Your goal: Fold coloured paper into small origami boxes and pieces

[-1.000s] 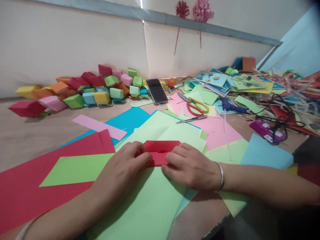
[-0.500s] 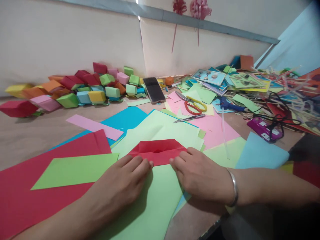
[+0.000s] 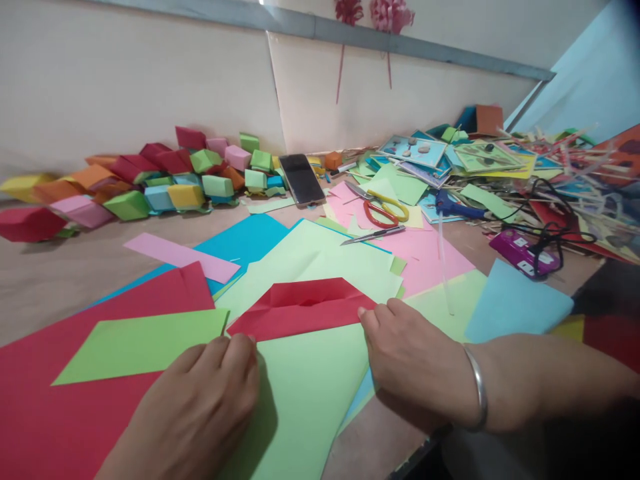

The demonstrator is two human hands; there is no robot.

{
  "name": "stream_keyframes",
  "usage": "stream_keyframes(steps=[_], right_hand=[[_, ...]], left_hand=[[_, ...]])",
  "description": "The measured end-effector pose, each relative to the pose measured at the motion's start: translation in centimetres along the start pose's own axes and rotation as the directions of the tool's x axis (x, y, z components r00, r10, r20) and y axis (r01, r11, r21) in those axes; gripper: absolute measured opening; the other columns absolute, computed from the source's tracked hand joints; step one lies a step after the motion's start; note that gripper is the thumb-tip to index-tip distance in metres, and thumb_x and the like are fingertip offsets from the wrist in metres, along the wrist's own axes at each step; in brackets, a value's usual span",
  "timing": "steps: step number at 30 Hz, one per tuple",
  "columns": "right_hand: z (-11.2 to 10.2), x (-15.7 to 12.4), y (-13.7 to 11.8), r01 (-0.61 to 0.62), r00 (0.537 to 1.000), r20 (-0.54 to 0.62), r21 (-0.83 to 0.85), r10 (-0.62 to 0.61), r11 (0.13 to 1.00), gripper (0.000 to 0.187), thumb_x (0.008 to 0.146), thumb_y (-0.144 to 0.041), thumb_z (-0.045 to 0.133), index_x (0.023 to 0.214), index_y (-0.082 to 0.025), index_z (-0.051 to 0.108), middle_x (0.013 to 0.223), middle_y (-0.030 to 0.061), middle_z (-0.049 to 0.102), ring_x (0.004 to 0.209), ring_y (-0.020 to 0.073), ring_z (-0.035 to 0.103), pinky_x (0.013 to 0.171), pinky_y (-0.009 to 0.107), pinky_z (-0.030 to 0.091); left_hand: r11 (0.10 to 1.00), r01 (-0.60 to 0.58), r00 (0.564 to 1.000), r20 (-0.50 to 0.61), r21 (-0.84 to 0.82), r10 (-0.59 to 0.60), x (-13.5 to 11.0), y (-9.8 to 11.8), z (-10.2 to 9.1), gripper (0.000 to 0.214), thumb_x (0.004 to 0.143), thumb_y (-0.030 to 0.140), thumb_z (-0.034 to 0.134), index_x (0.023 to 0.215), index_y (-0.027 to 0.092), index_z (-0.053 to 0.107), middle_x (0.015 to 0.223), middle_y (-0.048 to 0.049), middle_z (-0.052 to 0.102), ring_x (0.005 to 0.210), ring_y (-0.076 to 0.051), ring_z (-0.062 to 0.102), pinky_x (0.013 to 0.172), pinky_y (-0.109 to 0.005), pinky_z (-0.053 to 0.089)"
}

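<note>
A folded piece of red paper (image 3: 300,317) lies across pale green sheets (image 3: 305,393) in front of me, its upper edge raised with slanted corners and a small gap along the middle fold. At its left lower corner, my left hand (image 3: 215,383) is closed, fingers curled and fingertips on the paper's edge. My right hand (image 3: 407,353), below a silver bangle (image 3: 477,387), is closed on the right end, thumb and fingers pressed together there. Both hands' palms are hidden. A bright green paper piece (image 3: 130,347) lies just left of my left hand, over a large red sheet (image 3: 45,413).
Beyond the paper lie a craft knife (image 3: 373,235), scissors (image 3: 383,212) and a phone (image 3: 301,180). Folded paper boxes (image 3: 127,206) line the wall at left. At right are a blue glue gun (image 3: 457,205), a purple power strip (image 3: 523,253) with black cord, and piled craft scraps.
My hands have moved apart along the red paper's lower edge, the left one toward its left corner and the right one slightly outward. More of the paper shows.
</note>
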State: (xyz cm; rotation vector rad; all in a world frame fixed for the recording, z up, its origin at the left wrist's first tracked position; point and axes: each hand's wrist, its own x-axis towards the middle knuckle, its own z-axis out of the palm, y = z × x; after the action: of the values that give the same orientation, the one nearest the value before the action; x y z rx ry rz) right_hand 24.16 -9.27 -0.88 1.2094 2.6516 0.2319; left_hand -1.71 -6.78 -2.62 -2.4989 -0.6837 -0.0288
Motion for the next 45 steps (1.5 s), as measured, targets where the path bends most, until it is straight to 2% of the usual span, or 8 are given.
stream_keyframes(steps=[8, 14, 17, 22, 26, 31, 38, 45], right_hand=[[-0.8, 0.5, 0.5, 0.081, 0.994, -0.078, 0.103, -0.073, 0.991, 0.024, 0.084, -0.003, 0.048, 0.068, -0.014, 0.063, 0.065, 0.0079, 0.058, 0.056, 0.016, 0.041, 0.05, 0.031, 0.02], [0.3, 2.4, 2.4, 0.255, 0.906, -0.392, 0.2, -0.162, 0.946, 0.026, 0.1, -0.02, 0.04, 0.106, -0.015, 0.065, 0.084, 0.0061, 0.061, 0.07, 0.0161, 0.047, 0.059, 0.029, 0.031], [1.8, 4.0, 4.1, 0.168, 0.849, -0.521, 0.099, -0.093, 0.981, 0.032, 0.102, -0.018, 0.035, 0.119, -0.017, 0.062, 0.102, 0.0115, 0.063, 0.084, 0.0192, 0.051, 0.068, 0.03, 0.036], [3.5, 5.7, 4.8, 0.207, 0.735, -0.668, 0.057, -0.117, 0.977, 0.027, 0.099, -0.017, 0.045, 0.087, -0.017, 0.07, 0.103, 0.0095, 0.065, 0.09, 0.0179, 0.052, 0.073, 0.03, 0.038], [2.7, 5.1, 3.7, 0.305, 0.659, -0.731, 0.042, -0.179, 0.951, 0.023, 0.098, -0.017, 0.05, 0.083, -0.017, 0.068, 0.096, 0.0044, 0.068, 0.092, 0.0164, 0.054, 0.077, 0.031, 0.038], [1.4, 3.8, 2.5, 0.31, 0.577, -0.78, -0.066, -0.243, 0.948, 0.02, 0.095, -0.016, 0.054, 0.08, -0.019, 0.067, 0.075, -0.0016, 0.067, 0.083, 0.0137, 0.055, 0.073, 0.031, 0.035], [1.1, 3.5, 1.6, 0.26, 0.547, -0.795, -0.134, -0.26, 0.956, 0.021, 0.093, -0.013, 0.055, 0.074, -0.018, 0.064, 0.068, -0.002, 0.064, 0.069, 0.013, 0.049, 0.064, 0.032, 0.03], [1.3, 3.7, 1.8, 0.235, 0.631, -0.749, -0.062, -0.201, 0.97, 0.02, 0.093, -0.013, 0.056, 0.077, -0.018, 0.065, 0.07, -0.0028, 0.066, 0.077, 0.0134, 0.053, 0.068, 0.032, 0.029]], left_hand=[[0.978, 0.046, 0.966, -0.241, -0.206, -0.096, 2.0, 0.7, -0.2, 0.032, 0.091, 0.009, 0.035, 0.109, 0.01, 0.062, 0.097, -0.0176, 0.071, 0.075, -0.026, 0.065, 0.061, -0.038, 0.053], [0.851, 0.07, 0.98, -0.124, -0.52, -0.156, 2.3, 0.8, 0.9, 0.033, 0.098, 0.023, 0.04, 0.128, 0.019, 0.053, 0.094, -0.0094, 0.065, 0.077, -0.023, 0.061, 0.062, -0.035, 0.049], [0.838, 0.088, 0.984, -0.081, -0.539, -0.156, 2.3, 0.8, 1.1, 0.036, 0.097, 0.019, 0.041, 0.131, 0.02, 0.053, 0.096, -0.0088, 0.064, 0.083, -0.023, 0.059, 0.069, -0.036, 0.047], [0.823, 0.058, 0.984, -0.109, -0.564, -0.144, 2.5, 0.7, 1.1, 0.038, 0.098, 0.032, 0.046, 0.133, 0.02, 0.052, 0.1, -0.0094, 0.063, 0.092, -0.026, 0.057, 0.077, -0.039, 0.043], [0.815, 0.046, 0.983, -0.121, -0.577, -0.142, 2.5, 0.4, 0.9, 0.051, 0.092, 0.06, 0.044, 0.127, 0.025, 0.056, 0.096, -0.0079, 0.061, 0.083, -0.025, 0.056, 0.07, -0.037, 0.042], [0.819, 0.145, 0.965, -0.105, -0.555, -0.242, 2.5, 0.6, 0.4, 0.033, 0.095, 0.045, 0.046, 0.102, 0.017, 0.06, 0.096, -0.0102, 0.063, 0.084, -0.026, 0.057, 0.071, -0.039, 0.043], [0.868, 0.113, 0.963, -0.162, -0.484, -0.215, 2.1, 1.2, 1.1, 0.039, 0.09, 0.01, 0.038, 0.128, 0.013, 0.047, 0.096, -0.0105, 0.07, 0.083, -0.025, 0.061, 0.07, -0.039, 0.046], [0.893, 0.222, 0.932, -0.182, -0.393, -0.312, 1.9, -0.2, 1.7, 0.032, 0.088, 0.008, 0.037, 0.115, 0.012, 0.052, 0.061, -0.0022, 0.064, 0.055, -0.021, 0.058, 0.052, -0.031, 0.04]])
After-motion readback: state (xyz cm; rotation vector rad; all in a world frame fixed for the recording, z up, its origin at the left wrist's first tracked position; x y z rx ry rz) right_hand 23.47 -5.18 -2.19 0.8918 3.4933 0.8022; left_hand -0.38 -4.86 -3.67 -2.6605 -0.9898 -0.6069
